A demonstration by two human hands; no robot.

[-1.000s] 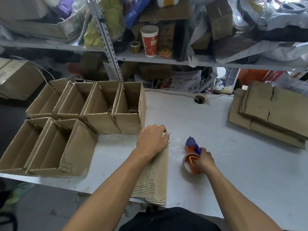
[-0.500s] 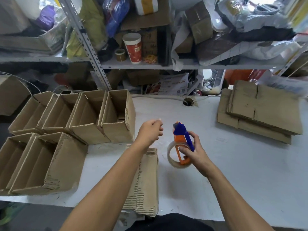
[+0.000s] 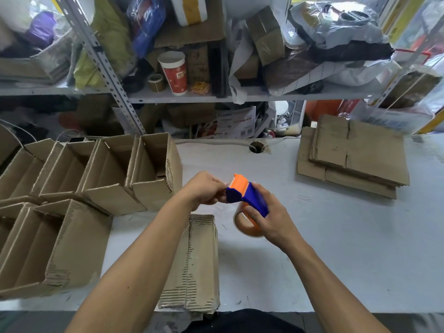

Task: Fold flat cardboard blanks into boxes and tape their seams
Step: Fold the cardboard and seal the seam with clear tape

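Head view: tape dispenser [image 3: 248,197] is grasped by the right hand [image 3: 269,218]; its front end is pinched by the left hand [image 3: 204,188]; a folded box [image 3: 194,263] lies below the grip.

Bright, even daylight fills the scene, strongest at two o'clock, where shiny plastic bags [image 3: 336,22] on the shelf glare nearly white. The white table [image 3: 336,248] reflects light softly, with only a faint shadow beneath the tape dispenser [image 3: 247,195] at the centre. The space under the shelf toward ten o'clock is dim and murky. Wide-angle distortion bends the shelf post [image 3: 101,61] and table edge, stretching the corners. The dispenser and fingers show slight motion blur; far edges look soft
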